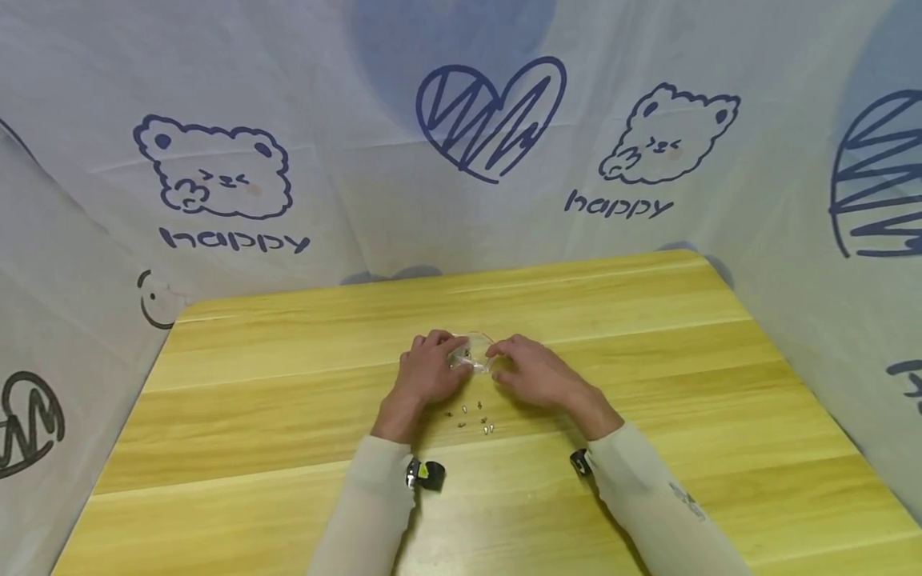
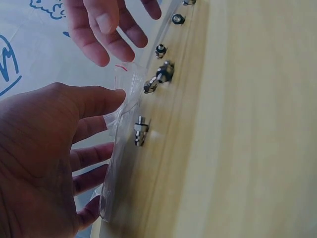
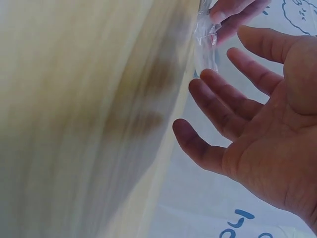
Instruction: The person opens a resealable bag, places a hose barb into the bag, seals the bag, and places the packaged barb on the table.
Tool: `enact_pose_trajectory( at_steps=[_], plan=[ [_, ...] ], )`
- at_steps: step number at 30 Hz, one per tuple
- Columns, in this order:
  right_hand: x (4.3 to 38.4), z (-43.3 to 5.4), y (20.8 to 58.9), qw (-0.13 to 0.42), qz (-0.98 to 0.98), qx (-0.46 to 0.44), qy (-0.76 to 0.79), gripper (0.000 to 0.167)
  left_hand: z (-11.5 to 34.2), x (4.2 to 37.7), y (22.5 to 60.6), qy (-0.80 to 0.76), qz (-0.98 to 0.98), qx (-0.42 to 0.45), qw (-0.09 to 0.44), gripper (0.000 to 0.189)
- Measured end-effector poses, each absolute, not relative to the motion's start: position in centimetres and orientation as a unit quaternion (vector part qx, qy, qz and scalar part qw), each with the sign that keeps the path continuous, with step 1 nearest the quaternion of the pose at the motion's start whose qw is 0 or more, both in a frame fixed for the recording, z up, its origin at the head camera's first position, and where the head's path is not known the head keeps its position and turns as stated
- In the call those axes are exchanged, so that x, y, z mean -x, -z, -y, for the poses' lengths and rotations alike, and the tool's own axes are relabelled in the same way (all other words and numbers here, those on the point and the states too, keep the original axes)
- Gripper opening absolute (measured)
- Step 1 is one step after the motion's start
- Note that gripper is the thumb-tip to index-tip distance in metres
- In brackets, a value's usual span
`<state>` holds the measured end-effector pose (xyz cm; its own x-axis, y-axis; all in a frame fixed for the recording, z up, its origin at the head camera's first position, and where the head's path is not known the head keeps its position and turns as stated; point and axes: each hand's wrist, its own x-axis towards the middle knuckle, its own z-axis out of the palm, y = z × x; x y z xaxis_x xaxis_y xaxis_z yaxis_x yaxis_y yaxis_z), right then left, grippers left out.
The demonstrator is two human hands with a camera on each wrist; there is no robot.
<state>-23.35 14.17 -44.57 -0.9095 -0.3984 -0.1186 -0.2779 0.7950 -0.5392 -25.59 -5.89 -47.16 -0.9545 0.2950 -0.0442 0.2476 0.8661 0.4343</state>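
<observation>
A small clear plastic zip bag with a red line along its edge lies between the two hands. My left hand pinches its left side, the thumb on the near face and the fingers behind, as the left wrist view shows. Facing it, my right hand is at the bag's right side, fingers spread and loosely bent, with nothing in its grasp in the right wrist view. Several small metal fittings are scattered on the table in front of the bag. One fitting appears close beside the bag in the left wrist view.
The wood-grain table extends around both hands. Behind it hangs a pale cloth with blue bear and heart drawings. Black wrist devices sit at the sleeve cuffs.
</observation>
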Motion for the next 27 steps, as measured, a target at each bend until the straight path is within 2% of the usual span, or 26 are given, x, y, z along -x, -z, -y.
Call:
enact_pose_trajectory(
  at_steps=[5, 9, 27],
  plan=[
    [22.2, -14.3, 44.3, 0.138, -0.936, 0.195, 0.259, 0.035, 5.9, 25.6, 47.2, -0.216, -0.965, -0.138, 0.057, 0.05],
    [21.3, -14.4, 44.5, 0.148, -0.932, 0.226, 0.243, 0.029, 5.9, 25.6, 47.2, -0.217, -0.965, -0.137, 0.058, 0.05],
    [18.3, -13.9, 44.8, 0.108, -0.942, 0.249, 0.195, 0.016, 5.7, 25.6, 47.1, -0.219, -0.965, -0.135, 0.059, 0.05]
  ],
)
